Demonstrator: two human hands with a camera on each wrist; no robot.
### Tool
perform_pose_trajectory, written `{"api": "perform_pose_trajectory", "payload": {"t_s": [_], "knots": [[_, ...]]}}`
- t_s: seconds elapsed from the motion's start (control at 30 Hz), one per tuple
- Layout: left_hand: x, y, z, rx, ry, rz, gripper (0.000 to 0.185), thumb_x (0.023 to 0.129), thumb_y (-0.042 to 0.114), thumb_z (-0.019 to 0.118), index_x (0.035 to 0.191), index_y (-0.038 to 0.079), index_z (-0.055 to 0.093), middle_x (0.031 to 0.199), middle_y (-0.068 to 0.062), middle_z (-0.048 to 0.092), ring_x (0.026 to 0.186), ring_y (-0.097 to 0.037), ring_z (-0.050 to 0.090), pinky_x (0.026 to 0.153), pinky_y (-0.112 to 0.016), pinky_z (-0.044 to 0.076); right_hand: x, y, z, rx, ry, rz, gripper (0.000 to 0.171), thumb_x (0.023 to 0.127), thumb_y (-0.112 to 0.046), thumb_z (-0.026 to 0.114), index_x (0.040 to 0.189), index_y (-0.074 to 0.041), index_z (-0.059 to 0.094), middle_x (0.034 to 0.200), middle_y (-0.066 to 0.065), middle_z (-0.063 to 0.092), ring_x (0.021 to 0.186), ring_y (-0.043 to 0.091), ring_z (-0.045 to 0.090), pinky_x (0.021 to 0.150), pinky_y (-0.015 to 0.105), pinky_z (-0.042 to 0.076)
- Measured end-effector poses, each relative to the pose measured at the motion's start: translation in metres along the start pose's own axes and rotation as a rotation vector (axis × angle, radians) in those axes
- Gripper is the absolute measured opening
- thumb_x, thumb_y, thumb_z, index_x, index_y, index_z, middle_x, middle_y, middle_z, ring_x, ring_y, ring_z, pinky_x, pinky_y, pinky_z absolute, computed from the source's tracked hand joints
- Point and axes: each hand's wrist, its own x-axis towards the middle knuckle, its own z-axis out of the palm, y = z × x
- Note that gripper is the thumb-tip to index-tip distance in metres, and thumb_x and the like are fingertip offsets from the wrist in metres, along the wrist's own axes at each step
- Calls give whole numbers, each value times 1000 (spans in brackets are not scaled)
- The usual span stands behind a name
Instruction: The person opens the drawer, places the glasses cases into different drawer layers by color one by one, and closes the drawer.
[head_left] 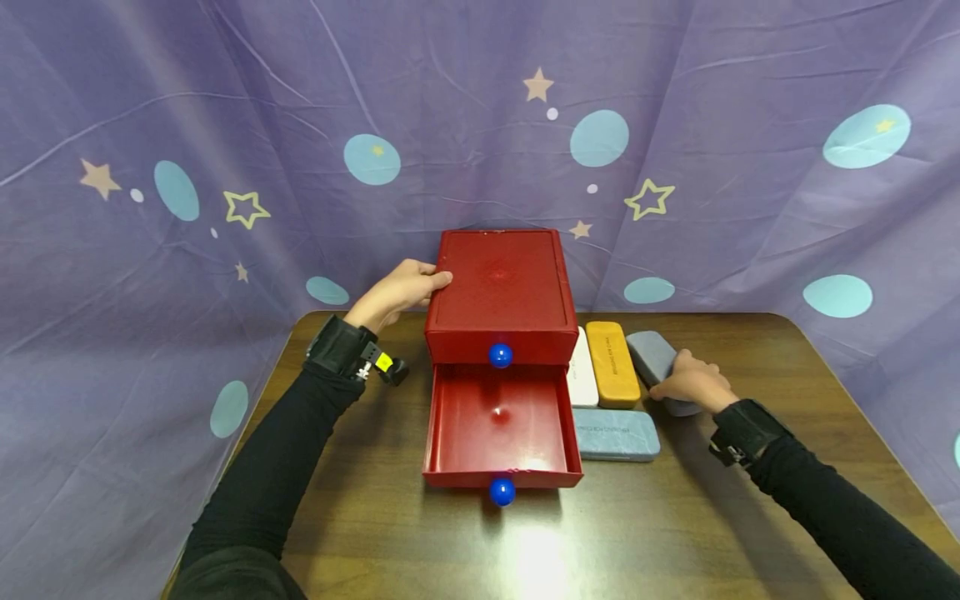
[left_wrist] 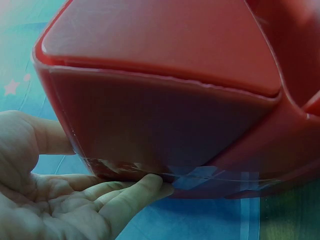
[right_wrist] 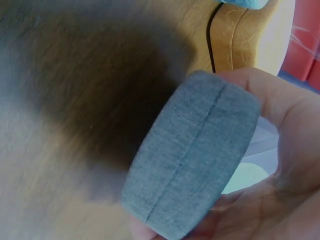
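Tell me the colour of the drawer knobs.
Blue; the drawer knobs show best in the head view.

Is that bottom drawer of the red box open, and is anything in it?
Open and empty: the lower drawer is pulled out from the red box, showing only its bare red floor.

Dark wooden table set against a draped purple backdrop.
The table (head_left: 420,542) has a brown grain and rounded far corners, and a bright patch of overhead light glares off its near middle. Behind it and down both sides hangs a creased purple cloth (head_left: 225,100), printed with pale teal ovals, tan and outlined yellow stars, and small white dots; it falls below the table edge on the left.
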Motion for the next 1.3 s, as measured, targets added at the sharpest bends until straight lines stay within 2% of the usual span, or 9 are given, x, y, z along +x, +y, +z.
{"api": "perform_pose_trajectory", "payload": {"t_s": [0.17,0.27,0.43,0.6,0.8,0.97,1.13,1.3], "knots": [[0,-1,0,6,-3,-2,54,108,23,48,154,-4,38,145,-22,57,134,-33,57,114,-41,46,-2,6,-5,7,-12,-61,89,82,-35,76,131,24,32,114,37,52,97,47,56,75,49,50],[0,-1,0,9,-2,-7,55,108,24,48,154,-4,37,145,-21,57,134,-32,57,114,-41,46,-3,9,-7,26,-22,-95,88,82,-33,76,130,24,30,112,36,52,95,43,56,75,45,50],[1,-1,0,0,-2,-5,54,108,23,48,153,-4,39,144,-22,58,133,-32,58,113,-40,47,-4,13,-7,57,-42,-112,91,84,-33,76,132,25,25,114,37,50,97,43,54,77,45,50],[0,0,0,1,-4,-12,56,108,23,48,155,-5,35,147,-22,55,136,-33,56,115,-41,45,-5,14,-8,70,-49,-135,86,87,-34,74,129,24,27,113,36,49,97,42,54,77,44,51],[-1,1,0,-11,0,-18,57,108,23,49,155,-4,35,147,-22,55,136,-33,55,116,-42,44,-8,15,-12,75,-44,-175,86,88,-35,72,129,27,28,114,37,49,97,42,54,78,44,52],[-2,1,0,3,-2,-27,58,108,25,49,156,-3,34,149,-20,54,137,-32,54,117,-42,43,-15,19,-19,81,-27,-199,84,88,-35,73,128,27,32,113,37,49,95,42,55,76,44,52],[0,0,1,3,-6,-21,54,108,24,48,154,-3,38,146,-21,56,135,-32,56,116,-42,45,-21,22,-27,97,-14,-202,94,89,-37,72,135,30,25,122,42,45,102,46,54,80,49,53],[1,0,1,-4,3,-26,56,108,24,49,155,-4,35,146,-21,56,135,-32,56,116,-42,44,-29,17,-39,145,55,-232,92,88,-35,73,136,28,26,119,40,49,98,43,57,73,40,54]]}}
